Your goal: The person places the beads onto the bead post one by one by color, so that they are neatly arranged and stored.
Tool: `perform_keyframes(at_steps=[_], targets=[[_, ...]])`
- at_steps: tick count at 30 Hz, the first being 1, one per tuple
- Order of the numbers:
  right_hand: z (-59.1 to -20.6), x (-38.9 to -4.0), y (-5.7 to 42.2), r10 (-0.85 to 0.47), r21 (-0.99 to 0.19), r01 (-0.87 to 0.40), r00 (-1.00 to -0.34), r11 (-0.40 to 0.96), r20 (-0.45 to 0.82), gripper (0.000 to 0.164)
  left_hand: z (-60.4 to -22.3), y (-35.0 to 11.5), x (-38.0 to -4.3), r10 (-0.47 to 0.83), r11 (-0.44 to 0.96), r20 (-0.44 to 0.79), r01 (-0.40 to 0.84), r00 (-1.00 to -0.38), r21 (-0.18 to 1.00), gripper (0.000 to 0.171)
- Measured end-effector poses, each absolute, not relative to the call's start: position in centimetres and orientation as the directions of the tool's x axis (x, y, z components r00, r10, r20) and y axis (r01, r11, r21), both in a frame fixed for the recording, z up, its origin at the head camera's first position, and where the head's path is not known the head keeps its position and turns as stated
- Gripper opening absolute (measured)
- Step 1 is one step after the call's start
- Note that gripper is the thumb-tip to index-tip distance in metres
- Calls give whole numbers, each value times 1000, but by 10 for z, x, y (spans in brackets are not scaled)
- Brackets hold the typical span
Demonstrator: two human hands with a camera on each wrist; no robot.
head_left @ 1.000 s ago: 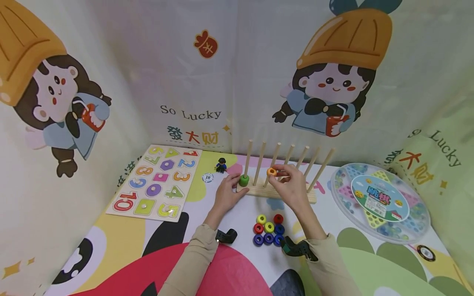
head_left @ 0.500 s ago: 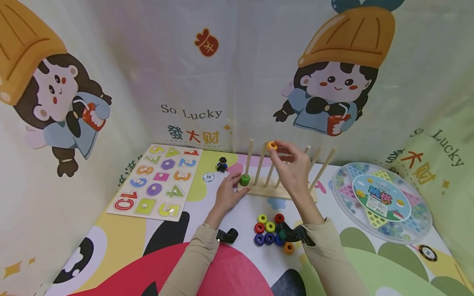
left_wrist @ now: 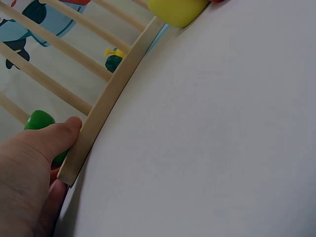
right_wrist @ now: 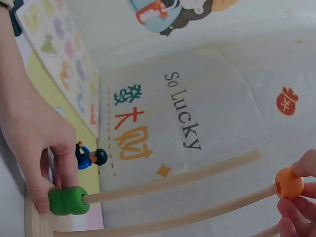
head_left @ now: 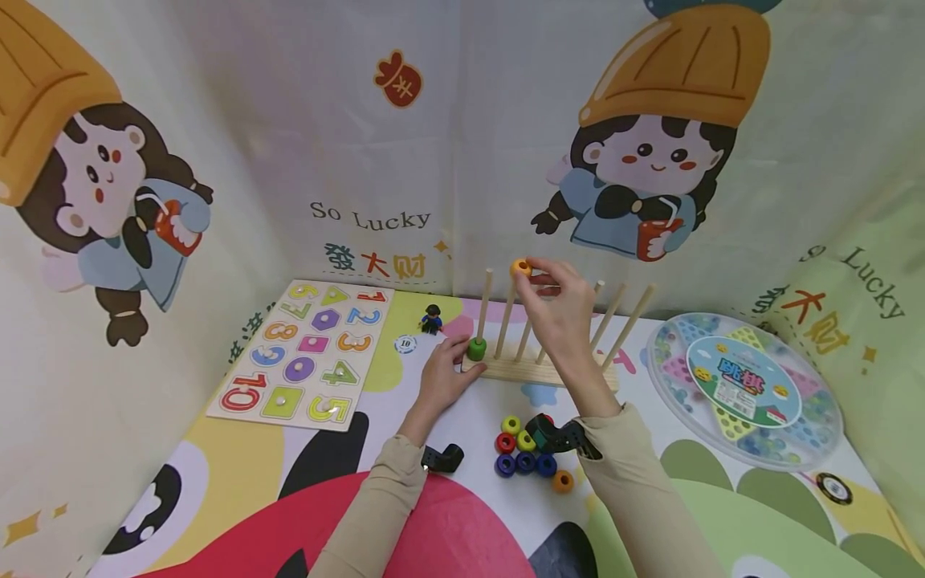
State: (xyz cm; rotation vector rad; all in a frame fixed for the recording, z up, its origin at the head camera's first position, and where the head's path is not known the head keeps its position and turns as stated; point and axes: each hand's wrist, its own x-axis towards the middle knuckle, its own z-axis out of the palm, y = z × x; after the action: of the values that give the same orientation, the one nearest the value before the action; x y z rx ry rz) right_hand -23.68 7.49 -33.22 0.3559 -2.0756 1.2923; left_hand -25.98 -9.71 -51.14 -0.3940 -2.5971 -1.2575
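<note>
In the head view my left hand grips the left end of a wooden peg rack; in the left wrist view the thumb lies on the front of its base. Green beads sit stacked at the bottom of the leftmost peg, beside those fingers. Raised above the rack, my right hand pinches an orange bead between thumb and fingers. In the right wrist view, that bead meets the top of the second peg. Whether the peg has entered its hole I cannot tell.
Loose yellow, red and blue beads and an orange bead lie before the rack, partly under the right wrist's camera. A number puzzle board lies left, near a small toy figure. A round board-game case lies right.
My right hand has lifted the orange bead from low among the pegs up to the second peg's top, shifting slightly left. My left hand stays at the rack's end.
</note>
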Motion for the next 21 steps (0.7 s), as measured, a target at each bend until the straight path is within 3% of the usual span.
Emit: perform_keyframes(at_steps=[21], targets=[[-325,-238,69,131,-650,-472,-742,595,658,25,-512,-97,-260,140,593,328,344,-934,728,55]])
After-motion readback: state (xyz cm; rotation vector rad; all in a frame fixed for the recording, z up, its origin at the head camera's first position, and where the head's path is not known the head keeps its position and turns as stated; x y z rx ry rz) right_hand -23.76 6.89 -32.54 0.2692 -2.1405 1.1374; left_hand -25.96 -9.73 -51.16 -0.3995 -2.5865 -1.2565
